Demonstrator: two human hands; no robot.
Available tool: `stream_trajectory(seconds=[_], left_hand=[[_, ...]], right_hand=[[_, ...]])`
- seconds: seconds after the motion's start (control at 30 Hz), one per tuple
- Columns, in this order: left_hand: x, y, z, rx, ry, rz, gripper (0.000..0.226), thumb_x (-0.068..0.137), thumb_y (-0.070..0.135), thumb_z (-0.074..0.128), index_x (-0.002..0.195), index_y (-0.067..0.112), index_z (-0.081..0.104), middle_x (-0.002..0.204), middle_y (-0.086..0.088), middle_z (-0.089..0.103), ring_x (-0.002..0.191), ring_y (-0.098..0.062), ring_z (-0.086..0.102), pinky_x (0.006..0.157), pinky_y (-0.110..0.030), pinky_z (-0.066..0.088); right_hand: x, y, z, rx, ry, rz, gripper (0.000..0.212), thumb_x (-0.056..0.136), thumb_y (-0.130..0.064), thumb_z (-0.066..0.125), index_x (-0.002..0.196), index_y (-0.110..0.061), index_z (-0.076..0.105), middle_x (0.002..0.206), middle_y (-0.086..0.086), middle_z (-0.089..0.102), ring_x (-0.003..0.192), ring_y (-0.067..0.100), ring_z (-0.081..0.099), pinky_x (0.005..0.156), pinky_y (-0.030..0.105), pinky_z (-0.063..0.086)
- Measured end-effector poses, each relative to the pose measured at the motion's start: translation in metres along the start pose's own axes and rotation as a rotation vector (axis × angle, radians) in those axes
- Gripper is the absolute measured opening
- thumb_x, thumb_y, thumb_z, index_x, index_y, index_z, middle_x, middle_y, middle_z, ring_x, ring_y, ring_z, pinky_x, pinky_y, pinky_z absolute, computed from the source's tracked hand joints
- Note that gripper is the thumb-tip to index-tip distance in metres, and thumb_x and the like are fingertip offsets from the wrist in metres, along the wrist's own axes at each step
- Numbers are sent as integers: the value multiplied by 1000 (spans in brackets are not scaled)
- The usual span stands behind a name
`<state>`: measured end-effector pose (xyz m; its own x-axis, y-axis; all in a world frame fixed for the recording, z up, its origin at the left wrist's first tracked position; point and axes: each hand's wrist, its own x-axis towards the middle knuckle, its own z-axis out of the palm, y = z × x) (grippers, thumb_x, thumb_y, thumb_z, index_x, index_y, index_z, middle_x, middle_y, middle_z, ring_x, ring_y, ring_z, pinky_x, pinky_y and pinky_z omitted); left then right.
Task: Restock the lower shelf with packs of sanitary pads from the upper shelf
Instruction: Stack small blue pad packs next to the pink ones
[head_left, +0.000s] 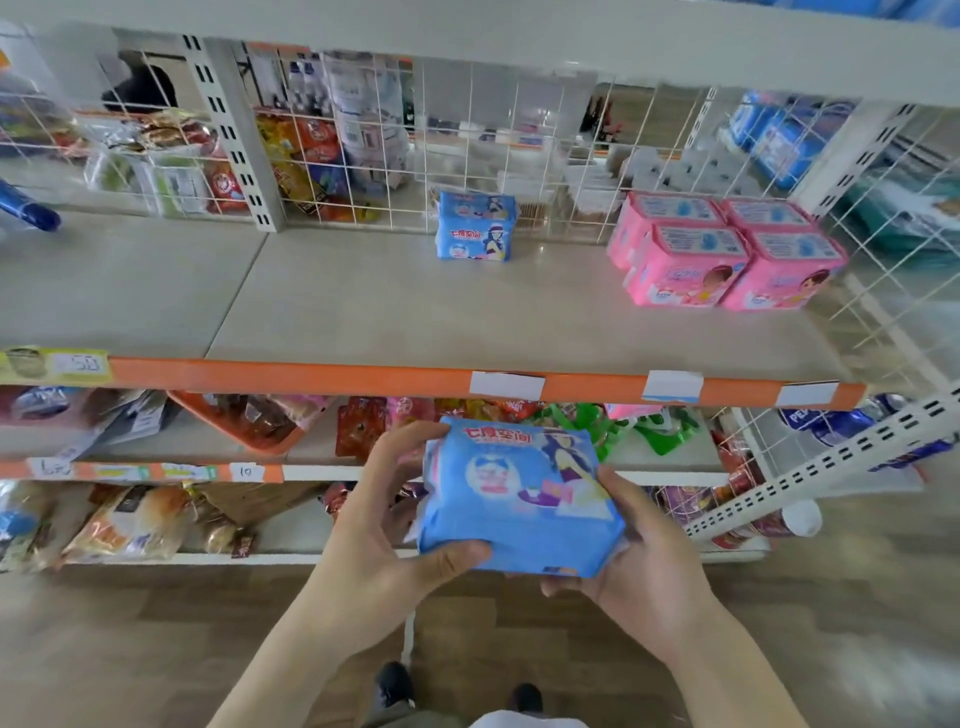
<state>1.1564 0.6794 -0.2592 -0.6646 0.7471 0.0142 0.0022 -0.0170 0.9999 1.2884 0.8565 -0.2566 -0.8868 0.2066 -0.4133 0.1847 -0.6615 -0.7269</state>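
I hold a blue pack of sanitary pads (519, 499) in both hands, in front of and below the orange-edged shelf (363, 312). My left hand (384, 525) grips its left side with the thumb on the near edge. My right hand (639, 561) cups its right side from below. On that shelf, a second blue pack (475, 226) stands upright near the back wire grid. Several pink packs (727, 249) sit stacked at the shelf's right end. The shelf above (519, 47) shows only its white front edge.
A white wire grid (467, 140) backs the shelf, and another grid (893, 270) closes its right end. Snack bags (363, 431) and bread (130, 519) fill the lower shelves. A loose slotted white upright (831, 462) leans at the right. My shoes (395, 680) stand on wood flooring.
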Motion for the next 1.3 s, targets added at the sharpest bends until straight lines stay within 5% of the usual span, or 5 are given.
stream_trajectory(seconds=[0.27, 0.4, 0.6, 1.07, 1.3], left_hand=[[0, -2, -28, -114, 23, 0, 81, 63, 81, 70, 129, 38, 54, 130, 13, 61, 123, -16, 60, 78, -35, 59], [-6, 12, -39, -142, -35, -136, 54, 58, 64, 82, 108, 54, 63, 114, 10, 71, 104, -16, 71, 71, -29, 61], [-13, 14, -49, 399, 40, 45, 85, 58, 84, 70, 132, 52, 42, 123, 26, 63, 117, -10, 61, 88, -35, 58], [-8, -41, -72, -211, -203, -199, 69, 78, 42, 75, 140, 23, 52, 131, -8, 65, 119, -23, 64, 88, -28, 55], [-4, -40, -48, -292, -102, -203, 67, 77, 31, 85, 136, 19, 56, 126, -11, 68, 113, -23, 67, 82, -27, 57]], right_hand=[[5, 14, 24, -214, 139, -250, 103, 44, -56, 93, 135, -38, 49, 117, -1, 72, 103, 21, 72, 70, 32, 60], [2, 18, 27, -314, 6, -424, 54, 76, -14, 72, 120, -44, 60, 128, -3, 64, 116, 22, 66, 80, 36, 59], [17, 41, 26, -122, -145, -508, 73, 81, 1, 59, 143, -35, 42, 145, 1, 48, 135, 27, 48, 104, 47, 49], [-4, 18, 82, -1106, 202, -526, 80, 79, -15, 78, 138, -45, 34, 136, -24, 48, 130, 3, 49, 101, 28, 49], [-5, 6, 54, -846, 127, -486, 74, 80, -3, 77, 135, -37, 40, 134, -18, 54, 130, 6, 52, 94, 19, 50]])
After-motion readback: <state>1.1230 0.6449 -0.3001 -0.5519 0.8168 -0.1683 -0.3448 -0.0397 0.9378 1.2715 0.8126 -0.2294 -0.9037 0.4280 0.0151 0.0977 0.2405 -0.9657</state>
